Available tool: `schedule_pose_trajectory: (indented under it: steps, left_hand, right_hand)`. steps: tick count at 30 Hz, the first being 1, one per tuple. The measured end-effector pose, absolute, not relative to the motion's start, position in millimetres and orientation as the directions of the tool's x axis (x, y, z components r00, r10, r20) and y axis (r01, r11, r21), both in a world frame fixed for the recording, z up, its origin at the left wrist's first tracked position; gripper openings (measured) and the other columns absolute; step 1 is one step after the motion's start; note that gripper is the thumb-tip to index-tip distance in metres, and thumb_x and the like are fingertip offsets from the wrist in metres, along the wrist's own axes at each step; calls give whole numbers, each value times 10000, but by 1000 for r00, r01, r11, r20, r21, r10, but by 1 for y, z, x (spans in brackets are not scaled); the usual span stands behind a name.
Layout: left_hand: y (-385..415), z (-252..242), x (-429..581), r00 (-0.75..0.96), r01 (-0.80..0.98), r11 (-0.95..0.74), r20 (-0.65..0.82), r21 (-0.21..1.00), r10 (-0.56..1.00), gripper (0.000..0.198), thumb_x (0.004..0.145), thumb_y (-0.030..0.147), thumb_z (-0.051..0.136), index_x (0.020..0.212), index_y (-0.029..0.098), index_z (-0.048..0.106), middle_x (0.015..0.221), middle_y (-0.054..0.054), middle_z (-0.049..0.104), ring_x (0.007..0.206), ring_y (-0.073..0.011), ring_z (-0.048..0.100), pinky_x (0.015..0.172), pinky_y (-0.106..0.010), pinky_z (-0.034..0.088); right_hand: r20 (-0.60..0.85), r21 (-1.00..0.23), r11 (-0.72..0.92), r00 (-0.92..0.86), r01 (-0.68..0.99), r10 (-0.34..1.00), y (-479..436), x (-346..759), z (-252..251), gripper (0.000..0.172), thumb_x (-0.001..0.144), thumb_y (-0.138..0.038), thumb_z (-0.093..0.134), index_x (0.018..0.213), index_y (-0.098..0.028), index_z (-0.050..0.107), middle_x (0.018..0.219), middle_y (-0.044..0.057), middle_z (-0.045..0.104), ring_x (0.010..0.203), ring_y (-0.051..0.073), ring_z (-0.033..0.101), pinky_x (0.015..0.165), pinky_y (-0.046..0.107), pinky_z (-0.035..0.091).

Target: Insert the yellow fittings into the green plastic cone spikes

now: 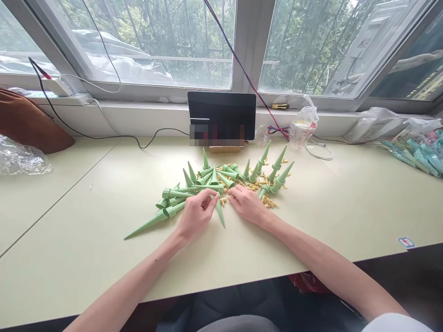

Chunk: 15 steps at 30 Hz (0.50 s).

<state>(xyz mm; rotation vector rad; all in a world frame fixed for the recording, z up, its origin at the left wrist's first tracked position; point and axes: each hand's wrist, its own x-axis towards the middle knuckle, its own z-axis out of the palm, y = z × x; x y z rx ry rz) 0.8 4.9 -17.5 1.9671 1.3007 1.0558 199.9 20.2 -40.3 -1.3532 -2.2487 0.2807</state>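
Observation:
My left hand [198, 210] is closed in a pinch at the top of a green plastic spike [220, 216], whose tip points down toward me. Just right of it, my right hand [247, 203] has its fingers bent together over the pile's front edge; what they hold, if anything, is hidden. Between the hands lie small yellow plastic pieces [223, 201]. More green spikes [148, 225] lie heaped at the left, some with ribbed collars. Several upright green spikes [278, 159] at the right have small yellow pieces sticking out from their sides.
Behind the pile a black tablet [221, 110] leans on a small cardboard stand [226, 149]. A bagged cup [303, 127] and a coiled white cable [319, 151] are at the back right. Bagged teal parts [420, 154] lie far right, a brown bag [31, 122] far left.

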Motion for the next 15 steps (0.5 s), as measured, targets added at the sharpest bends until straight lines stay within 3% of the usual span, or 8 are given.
schedule_pose_trajectory:
  steps: [6,15]
  left_hand:
    - [4,-16,1,222,491,-379,307,785,925,191,935,349,538,852,194,611,530,63,408,484,-98,335,493,-239,282]
    - [4,-17,1,219,491,-387,319,781,922,190,933,347,540,859,189,614,543,61,429,486,-96,354,494,-235,294]
  right_hand:
    - [317,-461,422,-299,781,900,19,199,-34,113,939,-210,585,1040,-164,568,872,36,576,723,169,557,672,280,438]
    - [289,-420,394,-291,818,912,22,200,-36,56,962,-179,535,948,-163,586,889,56,591,755,177,582,678,279,432]
